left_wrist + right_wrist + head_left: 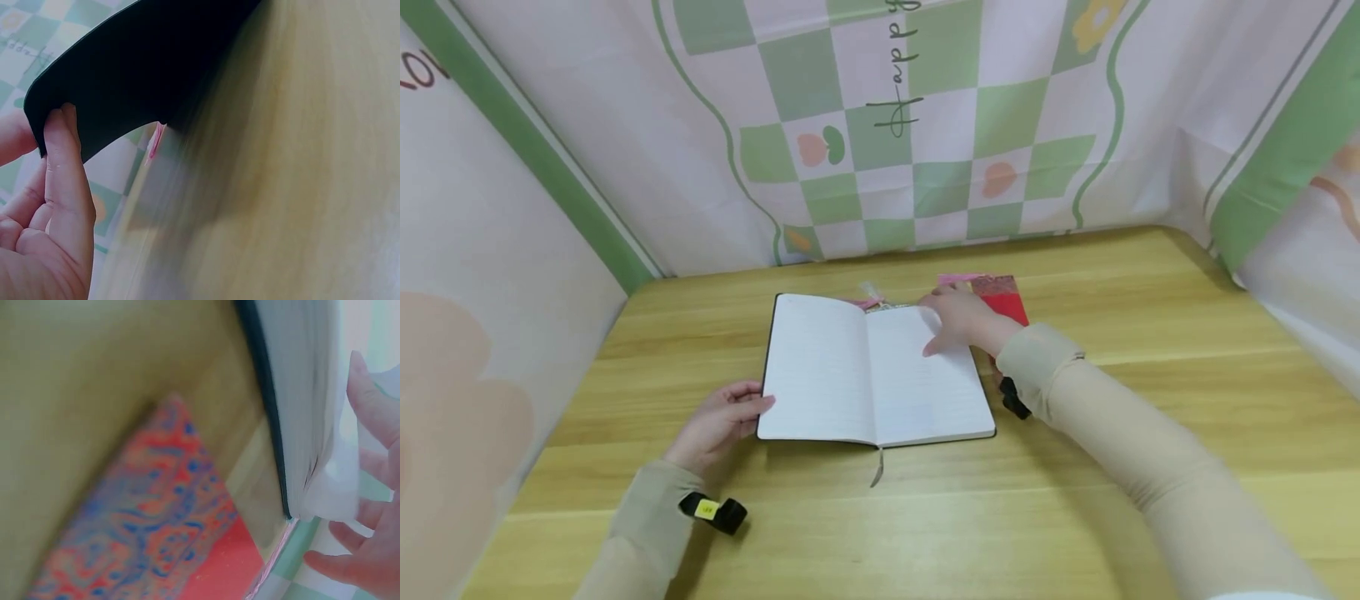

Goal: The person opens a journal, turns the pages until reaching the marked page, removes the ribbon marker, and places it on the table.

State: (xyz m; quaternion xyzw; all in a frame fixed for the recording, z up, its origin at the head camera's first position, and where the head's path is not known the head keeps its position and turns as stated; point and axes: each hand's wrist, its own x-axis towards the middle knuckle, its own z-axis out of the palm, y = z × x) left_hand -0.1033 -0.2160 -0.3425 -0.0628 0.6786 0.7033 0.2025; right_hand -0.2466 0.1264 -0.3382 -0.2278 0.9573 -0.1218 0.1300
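Note:
An open notebook (820,371) with a dark cover and pale, lined-looking pages lies on the table, its spine running away from me. My left hand (718,423) pinches the left cover near its lower outer corner, thumb on the page side. That dark cover (125,75) is tilted up off the wood in the left wrist view. Over the upper right corner of the right-hand page is my right hand (958,315), its fingers spread and loosely bent. In the right wrist view its fingertips are right at a slightly raised page (337,494). A thin ribbon (877,468) hangs from the notebook's bottom.
Partly behind my right hand lies a flat red thing (1003,302) with a patterned band; its swirled red and blue part (150,519) shows up close. Pink strands (861,303) stick out behind the notebook. A checkered cloth (880,167) hangs at the wooden table's back edge.

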